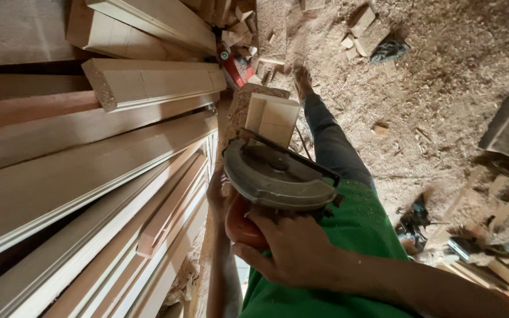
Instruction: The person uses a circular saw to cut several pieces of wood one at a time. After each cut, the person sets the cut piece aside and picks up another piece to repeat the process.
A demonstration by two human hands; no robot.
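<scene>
Both hands hold 1 circular saw. Right hand has its grip pressed around the orange handle at the rear of the saw, with the fingers curled over it and the thumb on the top side. Left hand is at the left side of the saw body, partly hidden behind it; its fingers seem to wrap the saw, but the exact grip cannot be seen clearly. The saw has a grey curved blade guard and a dark flat base plate, and it is in front of the person's chest, just beside a stack of long wooden boards that fills the left half of the view. A short pale wood block is right beyond the saw, touching or almost touching its front edge. The person wears a green shirt and blue trousers. The floor is covered with sawdust and small wood offcuts. A red tool lies near the far end of the boards.
</scene>
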